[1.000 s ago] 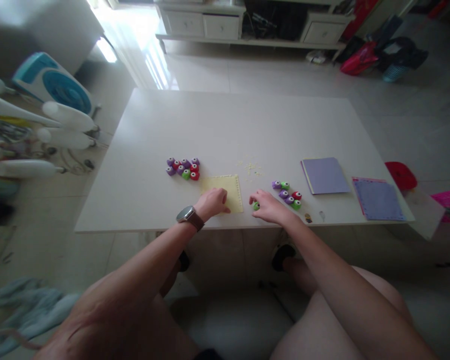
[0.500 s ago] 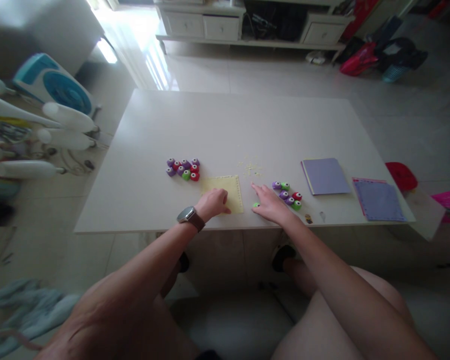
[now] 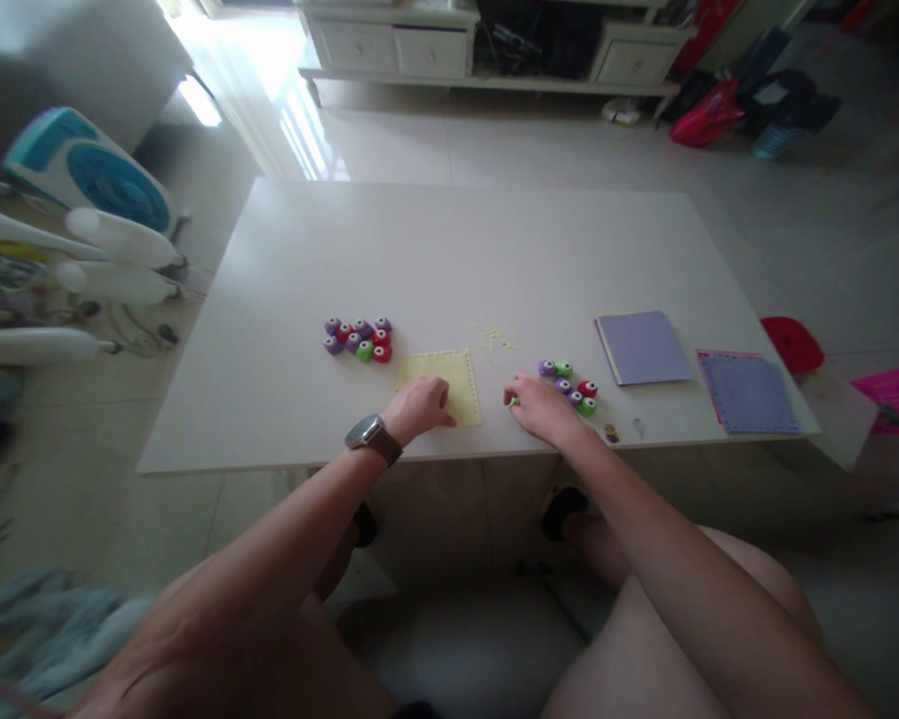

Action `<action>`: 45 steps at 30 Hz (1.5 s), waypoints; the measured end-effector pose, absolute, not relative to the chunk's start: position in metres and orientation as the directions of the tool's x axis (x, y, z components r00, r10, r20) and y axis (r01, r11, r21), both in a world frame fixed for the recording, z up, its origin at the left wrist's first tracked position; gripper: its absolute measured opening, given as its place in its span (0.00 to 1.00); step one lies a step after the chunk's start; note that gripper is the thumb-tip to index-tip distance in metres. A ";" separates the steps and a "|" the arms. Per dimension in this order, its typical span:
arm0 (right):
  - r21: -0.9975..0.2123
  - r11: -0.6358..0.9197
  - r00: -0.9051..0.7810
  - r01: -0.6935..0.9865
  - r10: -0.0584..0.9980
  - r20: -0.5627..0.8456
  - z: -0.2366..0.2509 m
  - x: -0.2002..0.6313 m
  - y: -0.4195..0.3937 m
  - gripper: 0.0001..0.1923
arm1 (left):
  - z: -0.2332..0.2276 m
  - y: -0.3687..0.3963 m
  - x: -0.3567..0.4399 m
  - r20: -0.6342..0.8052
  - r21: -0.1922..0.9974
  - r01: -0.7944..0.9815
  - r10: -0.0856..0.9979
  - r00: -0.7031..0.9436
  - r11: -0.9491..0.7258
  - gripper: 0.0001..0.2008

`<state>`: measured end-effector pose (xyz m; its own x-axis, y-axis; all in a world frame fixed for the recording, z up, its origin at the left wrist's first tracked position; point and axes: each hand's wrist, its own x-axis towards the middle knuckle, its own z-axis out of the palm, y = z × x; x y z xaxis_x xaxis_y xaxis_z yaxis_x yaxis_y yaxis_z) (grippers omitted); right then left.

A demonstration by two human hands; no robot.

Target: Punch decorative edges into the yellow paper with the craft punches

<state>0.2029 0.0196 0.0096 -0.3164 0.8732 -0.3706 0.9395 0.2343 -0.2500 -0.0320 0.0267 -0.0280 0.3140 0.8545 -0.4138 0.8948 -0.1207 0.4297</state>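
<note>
Left hand [image 3: 421, 401] resting curled on square yellow paper sheet [image 3: 461, 384], grip unclear. Right of sheet, apart, right hand [image 3: 531, 401] pinching small green rounded plastic piece [image 3: 514, 401]; long axis hidden.

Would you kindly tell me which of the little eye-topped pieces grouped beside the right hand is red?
The red piece sits at the group's right side, just beyond a green piece; the others there are purple or green.

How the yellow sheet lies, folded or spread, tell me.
Spread flat: the yellow sheet lies on the white table, its dotted top and right edges showing; the left hand covers its lower-left part.
</note>
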 end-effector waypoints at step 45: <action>-0.269 0.346 -0.403 0.899 0.893 -0.198 0.035 0.144 0.008 0.10 | 0.010 0.067 -0.173 -0.188 0.259 0.925 0.954 -0.232 0.276 0.20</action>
